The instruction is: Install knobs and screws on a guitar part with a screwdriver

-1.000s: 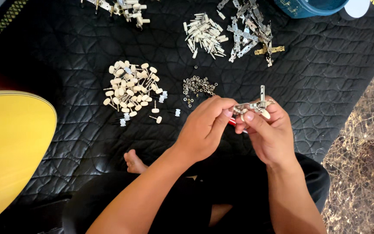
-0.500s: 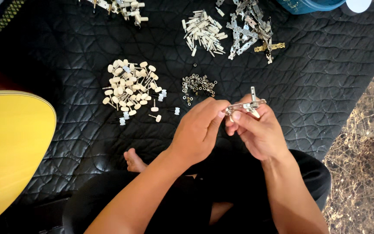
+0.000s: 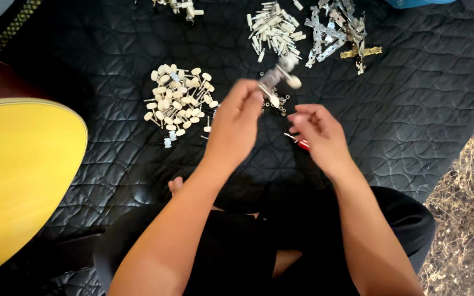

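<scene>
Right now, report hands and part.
Left hand fingers pinch blurred metal tuner part, raised. Right hand apart, over red-handled tool. Small screw pile beneath.
</scene>
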